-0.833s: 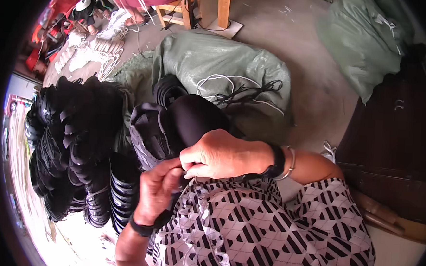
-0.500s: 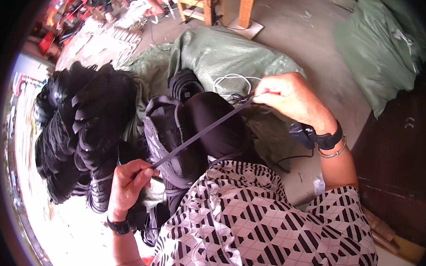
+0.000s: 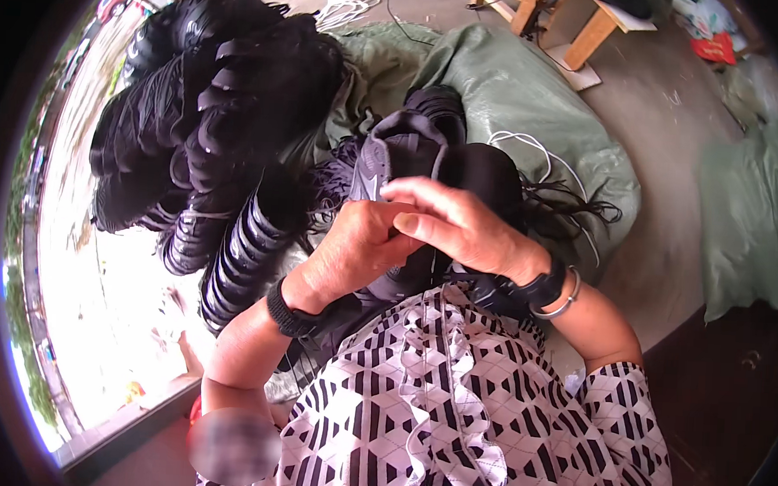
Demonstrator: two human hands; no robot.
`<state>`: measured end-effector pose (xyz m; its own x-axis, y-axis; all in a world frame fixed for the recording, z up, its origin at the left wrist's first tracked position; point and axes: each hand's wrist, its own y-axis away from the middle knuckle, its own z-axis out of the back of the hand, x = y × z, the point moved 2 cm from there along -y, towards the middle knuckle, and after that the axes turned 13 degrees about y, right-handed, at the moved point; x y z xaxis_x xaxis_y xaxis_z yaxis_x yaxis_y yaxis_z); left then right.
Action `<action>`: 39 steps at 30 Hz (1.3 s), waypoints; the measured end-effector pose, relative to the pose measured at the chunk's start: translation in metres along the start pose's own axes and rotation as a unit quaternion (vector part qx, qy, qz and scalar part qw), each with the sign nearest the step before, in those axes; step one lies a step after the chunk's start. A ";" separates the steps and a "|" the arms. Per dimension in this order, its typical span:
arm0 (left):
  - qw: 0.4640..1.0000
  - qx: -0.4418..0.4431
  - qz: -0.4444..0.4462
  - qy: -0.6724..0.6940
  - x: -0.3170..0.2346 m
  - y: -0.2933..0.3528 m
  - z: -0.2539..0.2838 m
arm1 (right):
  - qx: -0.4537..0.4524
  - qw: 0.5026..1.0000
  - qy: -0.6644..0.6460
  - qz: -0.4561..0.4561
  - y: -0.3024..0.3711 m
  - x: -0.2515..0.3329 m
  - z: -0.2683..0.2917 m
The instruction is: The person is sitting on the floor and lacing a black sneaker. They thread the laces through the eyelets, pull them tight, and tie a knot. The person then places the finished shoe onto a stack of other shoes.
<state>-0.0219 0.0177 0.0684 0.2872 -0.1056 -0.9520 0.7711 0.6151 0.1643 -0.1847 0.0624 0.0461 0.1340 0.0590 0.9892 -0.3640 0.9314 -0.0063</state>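
Observation:
A black shoe upper (image 3: 403,151) lies across my lap under both hands, its padded collar facing up. Just above it, my left hand (image 3: 354,246) is closed with curled fingers; whatever it grips is hidden. My right hand (image 3: 473,230) reaches across and touches the left one, its fingers stretched out and its thumb apart from them. No strap shows between the hands. Beside the right wrist, thin black laces (image 3: 576,200) spread over green sacking.
Bundles of stacked black shoe uppers (image 3: 229,103) rise at my left. A green sack (image 3: 537,101) lies ahead, with white cord (image 3: 535,145) on it. Another green sack (image 3: 755,218) stands at right. A wooden stool (image 3: 593,34) is farther off.
My hands were wide apart, stretching a dark flat lace between them; now they meet over the shoe upper. The lace is out of sight. The whole view has shifted toward the left.

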 end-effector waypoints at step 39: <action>0.976 -0.193 0.043 0.095 0.095 0.006 0.003 | -0.126 0.904 0.404 -0.057 0.015 -0.037 -0.011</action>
<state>0.0117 0.0095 -0.0201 0.2018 0.0831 -0.9759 0.4675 0.8674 0.1705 -0.1849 0.0781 0.0082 0.8246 0.1054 0.5558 -0.0971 0.9943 -0.0446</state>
